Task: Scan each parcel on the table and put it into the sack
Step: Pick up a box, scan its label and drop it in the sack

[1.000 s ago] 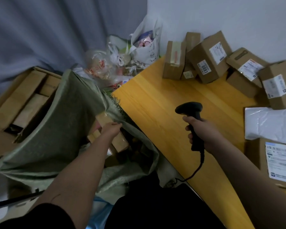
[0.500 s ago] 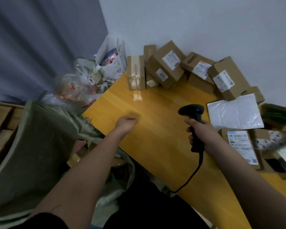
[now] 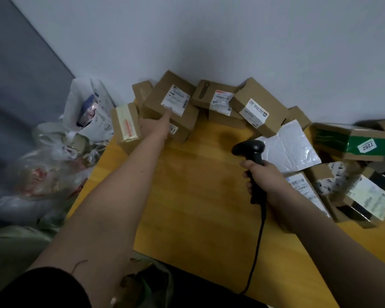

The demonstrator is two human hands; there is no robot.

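- Wooden table point(image 3: 198, 196) against a white wall.
- My left hand point(image 3: 158, 124), fingers straight, touches a box point(image 3: 171, 107); half a second ago it hovered mid-table.
- My right hand point(image 3: 262, 174) grips the scanner point(image 3: 251, 156).

Matt cardboard parcels point(image 3: 169, 112); glossy wood table point(image 3: 198, 196).

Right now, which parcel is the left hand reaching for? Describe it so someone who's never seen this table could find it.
Start at the wooden table and look to the row of cardboard boxes along the white wall. Near the row's left end sits the large brown box, where the left hand touches it with straight fingers. Unlike its neighbours, it carries a white label on top and a number sticker ending 93 on its front.
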